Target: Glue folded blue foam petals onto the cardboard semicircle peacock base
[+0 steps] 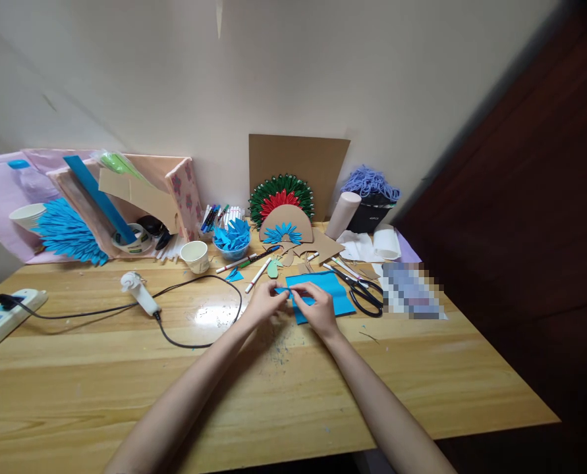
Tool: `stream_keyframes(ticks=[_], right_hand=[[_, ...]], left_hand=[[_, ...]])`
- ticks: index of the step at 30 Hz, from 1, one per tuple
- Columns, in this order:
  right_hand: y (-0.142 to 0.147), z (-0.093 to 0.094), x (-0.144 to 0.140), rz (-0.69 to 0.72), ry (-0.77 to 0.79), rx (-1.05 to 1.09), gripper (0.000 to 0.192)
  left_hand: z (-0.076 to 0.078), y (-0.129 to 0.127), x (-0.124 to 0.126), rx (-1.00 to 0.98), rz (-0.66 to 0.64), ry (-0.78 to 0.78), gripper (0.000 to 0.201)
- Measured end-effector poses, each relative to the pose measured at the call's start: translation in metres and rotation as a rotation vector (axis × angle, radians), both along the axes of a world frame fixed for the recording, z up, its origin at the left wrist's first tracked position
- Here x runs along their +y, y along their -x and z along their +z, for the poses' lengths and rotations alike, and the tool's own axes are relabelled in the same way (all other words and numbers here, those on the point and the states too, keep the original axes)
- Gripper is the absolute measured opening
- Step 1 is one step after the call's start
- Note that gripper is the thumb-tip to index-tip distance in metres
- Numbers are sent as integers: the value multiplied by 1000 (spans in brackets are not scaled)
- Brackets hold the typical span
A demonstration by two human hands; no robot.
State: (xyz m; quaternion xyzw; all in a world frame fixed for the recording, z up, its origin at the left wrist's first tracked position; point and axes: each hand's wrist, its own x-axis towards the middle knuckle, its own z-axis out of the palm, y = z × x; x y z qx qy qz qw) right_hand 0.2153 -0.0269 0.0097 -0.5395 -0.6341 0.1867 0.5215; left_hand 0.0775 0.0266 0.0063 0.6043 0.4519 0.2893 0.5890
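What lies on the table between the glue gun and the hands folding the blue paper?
In the head view, only the glue gun's black cord loops across bare wood toward the left hand at the blue paper.

From my seat I see two bare forearms, with no sleeves reaching the wrists. The left hand and right hand wear no gloves, rings, watch or bracelet that I can make out.
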Motion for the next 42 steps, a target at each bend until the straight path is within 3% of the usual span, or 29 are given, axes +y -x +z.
stream_keyframes(ticks=[21, 30, 42], right_hand=[[-3, -2, -1, 77, -107, -285, 18], [-4, -7, 2, 113, -212, -348, 16], [5, -5, 1, 27, 14, 171, 10]], left_hand=[[19, 8, 6, 98, -32, 72, 18], [21, 7, 5, 132, 8, -33, 29], [14, 10, 9, 9, -74, -99, 36]])
